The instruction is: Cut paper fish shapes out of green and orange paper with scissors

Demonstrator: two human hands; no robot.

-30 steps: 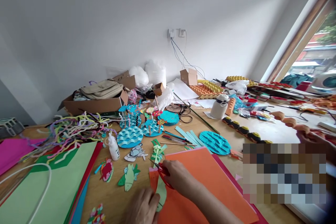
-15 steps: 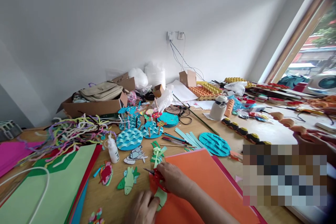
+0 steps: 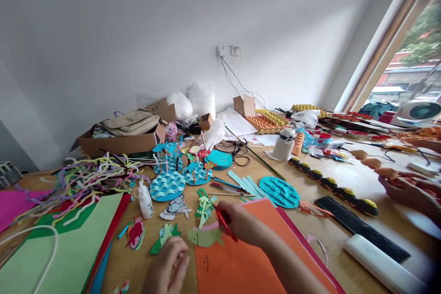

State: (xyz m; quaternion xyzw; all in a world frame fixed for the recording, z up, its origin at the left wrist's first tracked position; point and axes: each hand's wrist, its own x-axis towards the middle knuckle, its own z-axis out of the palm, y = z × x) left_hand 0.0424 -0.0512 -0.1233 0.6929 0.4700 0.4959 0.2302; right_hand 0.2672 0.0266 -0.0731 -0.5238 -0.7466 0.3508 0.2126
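Observation:
My right hand [image 3: 243,226] is closed round red-handled scissors [image 3: 223,222] over the top edge of an orange paper sheet [image 3: 255,257]. A green paper fish [image 3: 206,237] lies just left of the scissors, on that sheet's corner. My left hand [image 3: 167,264] sits at the bottom edge with fingers curled, close to the fish but apart from it; I cannot make out anything in it. A second green paper fish [image 3: 163,236] lies on the wood beside my left hand.
Another person's hands [image 3: 408,188] work at the right by a string of brown and yellow egg-carton pieces [image 3: 330,183]. Blue wave discs [image 3: 167,185], a glue bottle [image 3: 145,200], pipe cleaners [image 3: 89,177], coloured sheets [image 3: 58,248], a cardboard box [image 3: 119,140] and a black ruler [image 3: 358,227] crowd the table.
The green fish has come away from the orange sheet and now lies turned sideways. My right hand moved up and right with the scissors; my left hand slid left and let go.

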